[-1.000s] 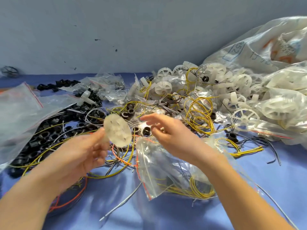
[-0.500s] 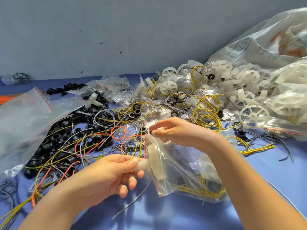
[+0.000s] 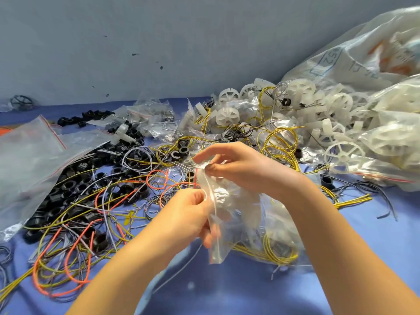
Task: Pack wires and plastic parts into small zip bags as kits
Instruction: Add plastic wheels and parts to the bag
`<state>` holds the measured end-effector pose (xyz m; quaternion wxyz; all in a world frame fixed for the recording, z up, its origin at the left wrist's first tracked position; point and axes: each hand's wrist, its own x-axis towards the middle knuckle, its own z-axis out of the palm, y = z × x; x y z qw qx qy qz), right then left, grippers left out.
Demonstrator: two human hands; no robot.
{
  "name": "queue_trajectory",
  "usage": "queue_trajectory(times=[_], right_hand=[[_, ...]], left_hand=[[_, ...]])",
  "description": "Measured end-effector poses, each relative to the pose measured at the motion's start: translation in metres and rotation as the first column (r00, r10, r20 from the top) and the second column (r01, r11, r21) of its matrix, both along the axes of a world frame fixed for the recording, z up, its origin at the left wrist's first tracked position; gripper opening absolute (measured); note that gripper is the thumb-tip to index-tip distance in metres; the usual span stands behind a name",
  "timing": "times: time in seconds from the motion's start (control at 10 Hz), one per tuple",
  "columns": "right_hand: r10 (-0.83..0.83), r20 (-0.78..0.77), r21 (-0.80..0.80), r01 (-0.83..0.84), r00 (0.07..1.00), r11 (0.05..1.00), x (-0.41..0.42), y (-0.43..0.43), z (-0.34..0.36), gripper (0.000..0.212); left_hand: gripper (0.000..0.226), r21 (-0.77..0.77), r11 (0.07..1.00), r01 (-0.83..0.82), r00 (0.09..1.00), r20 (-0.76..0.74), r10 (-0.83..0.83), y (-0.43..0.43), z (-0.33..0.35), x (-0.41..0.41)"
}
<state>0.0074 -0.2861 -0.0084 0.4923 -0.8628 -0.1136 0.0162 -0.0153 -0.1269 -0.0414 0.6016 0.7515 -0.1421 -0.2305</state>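
Note:
A small clear zip bag [image 3: 229, 214] with a red strip hangs between my hands above the blue table. My right hand [image 3: 241, 167] pinches the bag's top corner at the zip edge. My left hand [image 3: 191, 214] grips the bag's left edge lower down, its fingers curled against the plastic. A white plastic part shows dimly inside the bag. Loose yellow, orange and grey wires [image 3: 97, 201] lie tangled to the left. White plastic wheels [image 3: 343, 153] are heaped at the right.
Black plastic rings [image 3: 72, 185] spread at the left, beside a large clear bag [image 3: 29, 160]. Filled zip bags with yellow wire [image 3: 279, 244] lie under my right forearm. Big sacks of white parts [image 3: 375, 64] fill the right. A grey wall stands behind.
My left hand has pushed the white wheel into the bag and now grips the bag's edge. My right hand keeps pinching the bag's top, lifted slightly.

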Motion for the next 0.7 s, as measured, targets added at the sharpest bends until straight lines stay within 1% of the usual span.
queue_trajectory(times=[0.1, 0.2, 0.3, 0.4, 0.5, 0.6, 0.7], right_hand=[[-0.038, 0.061, -0.019, 0.039, 0.997, 0.999, -0.004, -0.002, 0.005, 0.026], [-0.052, 0.134, -0.070, 0.062, 0.990, 0.996, -0.009, -0.004, 0.009, 0.025], [-0.066, 0.197, -0.054, 0.078, 0.978, 0.996, -0.013, -0.001, 0.010, 0.026], [-0.087, 0.255, -0.062, 0.106, 0.963, 0.992, -0.016, 0.001, 0.012, 0.025], [-0.147, 0.293, 0.009, 0.151, 0.945, 0.988, -0.017, -0.005, 0.015, 0.028], [-0.275, 0.367, 0.157, 0.232, 0.889, 0.960, -0.018, -0.015, 0.022, 0.029], [-0.438, 0.416, 0.319, 0.323, 0.797, 0.891, -0.022, -0.030, 0.031, 0.026]], left_hand=[[0.024, 0.052, 0.998, -0.017, 1.000, 0.017, 0.016, -0.008, -0.006, 0.004], [0.020, 0.135, 0.990, -0.033, 0.994, 0.104, 0.019, -0.016, -0.009, 0.008], [0.010, 0.135, 0.991, -0.023, 0.972, 0.236, -0.010, -0.028, -0.008, 0.005], [0.015, 0.151, 0.986, -0.067, 0.957, 0.290, 0.020, -0.044, 0.003, -0.004], [0.026, 0.083, 0.993, -0.088, 0.965, 0.253, 0.065, -0.051, 0.016, -0.007], [0.036, -0.110, 0.991, -0.074, 0.985, 0.150, 0.090, -0.044, 0.031, -0.005], [0.064, 0.097, 0.994, 0.051, 0.891, 0.445, -0.089, -0.019, 0.038, 0.003]])
